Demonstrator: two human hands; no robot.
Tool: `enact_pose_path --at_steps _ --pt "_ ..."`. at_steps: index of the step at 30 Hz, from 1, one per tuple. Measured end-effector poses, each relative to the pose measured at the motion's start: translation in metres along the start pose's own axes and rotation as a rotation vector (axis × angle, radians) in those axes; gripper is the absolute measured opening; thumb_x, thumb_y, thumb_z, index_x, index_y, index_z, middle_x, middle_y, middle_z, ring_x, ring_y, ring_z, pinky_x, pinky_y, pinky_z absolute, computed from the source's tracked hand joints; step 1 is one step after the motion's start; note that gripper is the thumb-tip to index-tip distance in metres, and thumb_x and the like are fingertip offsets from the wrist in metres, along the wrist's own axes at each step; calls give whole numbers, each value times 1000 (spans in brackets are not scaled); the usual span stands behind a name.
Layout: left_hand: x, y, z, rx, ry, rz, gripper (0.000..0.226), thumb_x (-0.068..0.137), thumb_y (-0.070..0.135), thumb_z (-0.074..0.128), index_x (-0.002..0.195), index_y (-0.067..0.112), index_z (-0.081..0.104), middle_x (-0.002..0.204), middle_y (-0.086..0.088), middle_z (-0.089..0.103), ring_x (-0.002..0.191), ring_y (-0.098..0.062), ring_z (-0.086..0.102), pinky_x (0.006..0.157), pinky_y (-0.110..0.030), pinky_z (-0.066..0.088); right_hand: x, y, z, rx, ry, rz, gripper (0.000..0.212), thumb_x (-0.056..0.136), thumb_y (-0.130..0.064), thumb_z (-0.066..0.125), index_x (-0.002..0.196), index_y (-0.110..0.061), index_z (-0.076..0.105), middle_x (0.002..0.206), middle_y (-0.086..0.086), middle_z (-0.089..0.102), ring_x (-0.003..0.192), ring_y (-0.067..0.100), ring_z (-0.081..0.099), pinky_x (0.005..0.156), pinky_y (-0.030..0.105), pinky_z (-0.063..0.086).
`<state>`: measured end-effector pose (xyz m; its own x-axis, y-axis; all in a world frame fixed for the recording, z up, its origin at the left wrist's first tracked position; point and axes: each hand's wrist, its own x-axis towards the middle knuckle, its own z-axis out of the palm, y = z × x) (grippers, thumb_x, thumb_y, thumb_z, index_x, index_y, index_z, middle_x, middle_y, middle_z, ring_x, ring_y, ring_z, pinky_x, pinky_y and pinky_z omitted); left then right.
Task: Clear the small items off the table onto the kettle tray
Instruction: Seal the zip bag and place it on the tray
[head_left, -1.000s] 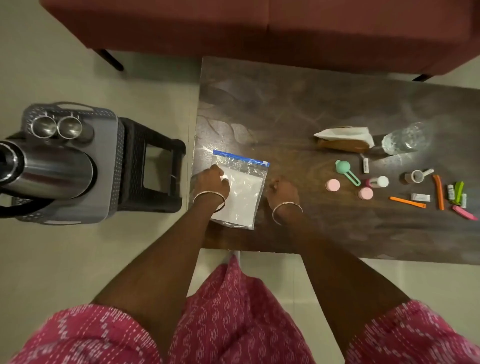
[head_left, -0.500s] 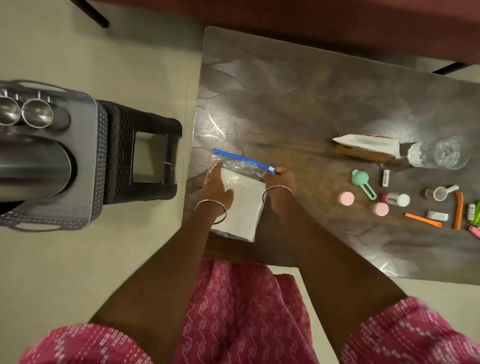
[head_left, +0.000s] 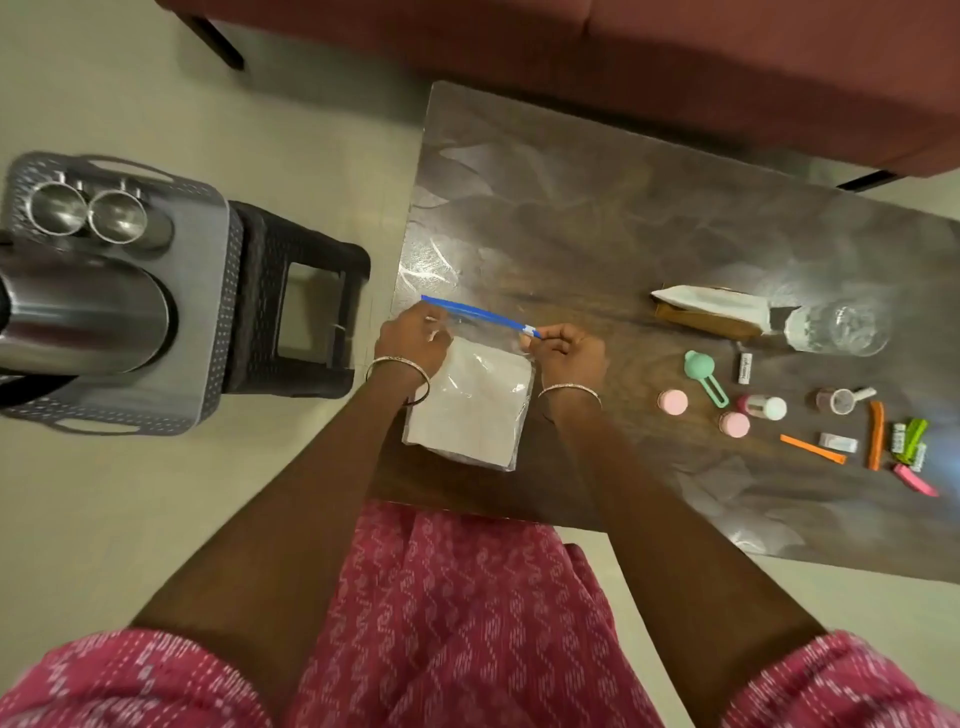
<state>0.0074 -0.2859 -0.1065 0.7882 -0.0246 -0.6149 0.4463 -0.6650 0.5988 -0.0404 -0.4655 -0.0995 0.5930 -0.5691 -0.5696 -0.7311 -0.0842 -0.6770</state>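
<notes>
A clear zip bag (head_left: 470, 410) with a blue zip strip and a white sheet inside lies at the near left of the dark table (head_left: 597, 218). My left hand (head_left: 413, 345) grips the bag's top left by the zip. My right hand (head_left: 566, 353) pinches the zip's right end at the white slider. Small items lie at the right: a green scoop (head_left: 702, 375), two pink caps (head_left: 673, 402), a small bottle (head_left: 766, 406), orange sticks (head_left: 813, 449) and green and pink clips (head_left: 911, 447). The grey kettle tray (head_left: 208, 291) with a steel kettle (head_left: 78, 317) and two steel cups (head_left: 85, 213) stands left.
The tray sits on a black stool (head_left: 306, 322) beside the table's left edge. A glass jar (head_left: 836, 330) and a folded paper packet (head_left: 711, 309) lie behind the small items. A red sofa (head_left: 623, 52) runs along the table's far side.
Both hands rose from resting on the bag and the table to its zip top. The bag's top edge is now lifted, with the right hand at the slider.
</notes>
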Motion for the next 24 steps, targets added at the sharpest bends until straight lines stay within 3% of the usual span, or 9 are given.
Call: enact_pose_path --at_steps 2,5,8,11,16,20,24 --pt "-19 24 -14 -38 30 185 28 86 14 65 114 15 66 111 -5 69 103 -22 63 97 -37 50 -17 -16 -10 24 -22 -49 17 71 -10 83 68 -22 71 61 3 68 58 13 61 65 30 54" --pt "-49 62 -31 -12 0 444 37 85 22 69 122 20 64 124 2 64 114 -16 58 102 -32 45 -42 -43 -26 57 -70 -121 9 72 -10 83 78 -14 77 73 7 74 66 17 67 70 32 57" --pt "-83 96 -44 40 12 621 33 82 30 74 113 22 71 117 5 69 114 -15 59 103 -32 43 -69 -70 -50 53 -137 -262 13 78 -7 77 90 -6 78 82 4 76 73 12 69 74 27 56" --pt "-109 121 -56 40 74 646 25 80 34 74 101 21 76 102 4 74 102 -15 65 96 -36 47 -93 -92 -76 50 -146 -379 12 82 -7 73 94 -6 77 88 4 76 80 14 72 77 27 56" --pt "-147 162 -69 60 112 730 17 80 39 74 87 23 77 86 8 75 83 -13 67 85 -43 48 -123 -120 -122 80 -75 -528 6 80 -10 76 83 -13 72 80 -4 75 74 7 71 71 27 56" --pt "-188 193 -70 129 268 868 18 83 43 67 84 25 71 81 14 72 74 -7 62 90 -45 43 -141 -138 -161 128 -26 -720 4 80 -12 74 81 -16 73 79 -6 74 76 9 69 75 28 55" --pt "-231 217 -69 174 465 929 13 84 42 65 84 29 68 85 18 71 83 -5 65 98 -43 38 -160 -150 -199 157 -6 -940 3 81 -16 73 84 -16 73 80 -9 73 79 8 69 76 25 53"
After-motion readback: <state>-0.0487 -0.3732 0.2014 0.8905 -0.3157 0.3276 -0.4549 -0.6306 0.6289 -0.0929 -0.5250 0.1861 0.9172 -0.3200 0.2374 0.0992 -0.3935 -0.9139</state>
